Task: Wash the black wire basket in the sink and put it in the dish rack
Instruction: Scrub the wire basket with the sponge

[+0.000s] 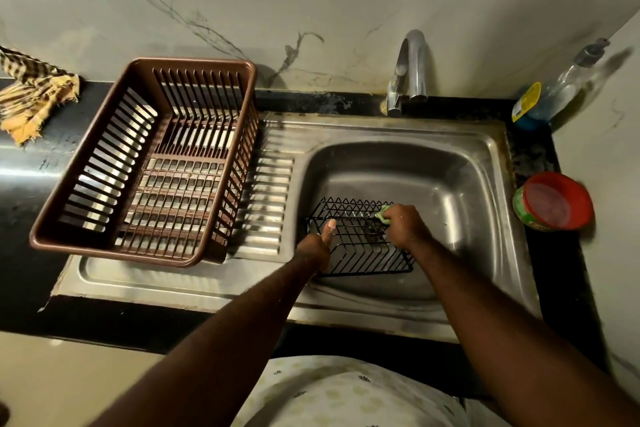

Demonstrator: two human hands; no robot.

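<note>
Black wire basket [360, 239] sits in the stainless sink bowl [460, 180], low and left in the bowl, at about 7 o'clock from the bowl's centre. It looks tilted, far zigzag rim raised, near rim down towards the person.

Left hand [317, 246]: clamped on the basket's left edge at 9 o'clock, thumb up over the rim wire, other fingers hidden below; grasping the basket to steady it.

Right hand [401, 224]: fingers curled tight around a green scrub pad [383, 211], pressed against the wires at the basket's far right corner, roughly 1 o'clock on the basket.

Step in hand, as judged: scrubbing. No water stream visible from the tap [410, 69], which stands at 12 o'clock from the bowl.

Notes for doing it well:
- Work the pad along each wire, not only across; the crossings and zigzag rim are likely to hold grime.
- Left hand should rotate the basket so every side meets the pad, including the underside and the spot under the left thumb.
- Thin wire is likely to flex and slip when soapy; keep the left grip firm and brace the basket on the bowl floor.
- Rinse under the tap before moving on.

Brown plastic dish rack [69, 232] stands on the drainboard at 9 o'clock from the bowl, apparently empty. Red-lidded tub [554, 201] at 3 o'clock and a clear pump bottle [554, 90] at 1 o'clock, on the counter.
</note>
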